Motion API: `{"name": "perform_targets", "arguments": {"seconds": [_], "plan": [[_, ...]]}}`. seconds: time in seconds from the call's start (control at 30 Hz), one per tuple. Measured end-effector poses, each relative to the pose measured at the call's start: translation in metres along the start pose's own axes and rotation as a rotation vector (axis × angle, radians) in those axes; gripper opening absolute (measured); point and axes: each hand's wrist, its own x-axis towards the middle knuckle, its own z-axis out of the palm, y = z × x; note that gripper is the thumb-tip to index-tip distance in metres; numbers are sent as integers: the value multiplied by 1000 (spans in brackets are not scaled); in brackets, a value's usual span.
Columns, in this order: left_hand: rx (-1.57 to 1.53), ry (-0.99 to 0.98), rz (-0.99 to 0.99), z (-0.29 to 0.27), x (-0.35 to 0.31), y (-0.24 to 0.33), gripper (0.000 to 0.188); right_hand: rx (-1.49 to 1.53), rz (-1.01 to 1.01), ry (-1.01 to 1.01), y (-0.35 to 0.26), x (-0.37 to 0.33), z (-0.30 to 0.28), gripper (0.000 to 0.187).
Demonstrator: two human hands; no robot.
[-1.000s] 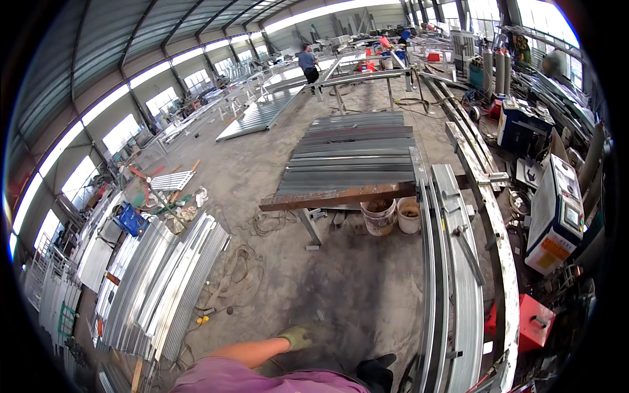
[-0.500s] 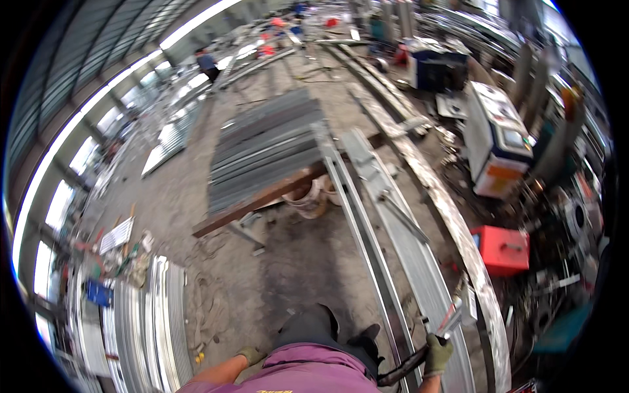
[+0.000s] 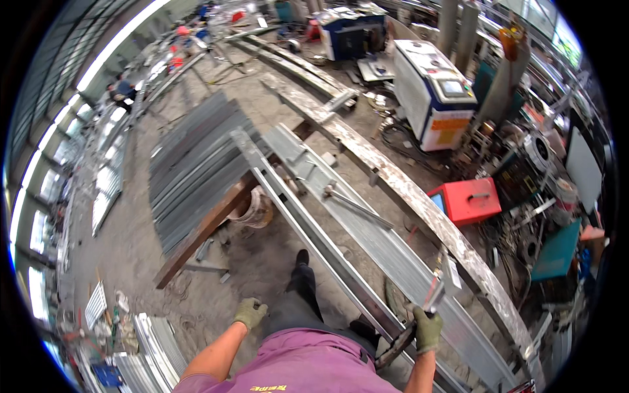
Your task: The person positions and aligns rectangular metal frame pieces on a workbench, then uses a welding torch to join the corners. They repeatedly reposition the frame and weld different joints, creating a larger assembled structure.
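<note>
My right hand (image 3: 428, 329), in an olive work glove, is closed around the grip of a welding torch (image 3: 438, 293). From the grip a thick black hose (image 3: 397, 346) runs back beside my hip. The torch is over a long galvanized steel channel (image 3: 393, 245). A hammer (image 3: 357, 208) lies on that channel farther along. A narrower steel channel (image 3: 321, 245) runs parallel on the left. My left hand (image 3: 250, 313), gloved too, is in the air left of my leg, fingers loosely curled but apart, holding nothing.
A rusty beam (image 3: 209, 229) and grey corrugated sheets (image 3: 200, 164) lie ahead left, with a bucket (image 3: 255, 211) by the beam. A long scuffed beam (image 3: 419, 196), a red box (image 3: 466, 202) and a white machine cabinet (image 3: 429, 92) stand right. People (image 3: 122, 90) are far left.
My view has swung right, so the scene shifts left. My left hand has come up and forward from beside my hip. One leg has stepped forward; the torch stays in my right hand.
</note>
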Motion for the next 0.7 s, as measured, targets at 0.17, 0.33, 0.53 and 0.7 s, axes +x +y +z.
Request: {"name": "perform_targets", "arguments": {"seconds": [0.17,0.33,0.53,0.7], "plan": [[85,17,195,-30,100,14,41,-152,56,52,-30,38,92,32],[-3,27,492,-93,206,83,36,-247,170,212,-28,71,155,45],[-34,204,899,-146,340,204,42,-464,315,324,-46,85,198,45],[296,64,800,-105,441,286,67,-474,351,357,-26,96,199,47]]}}
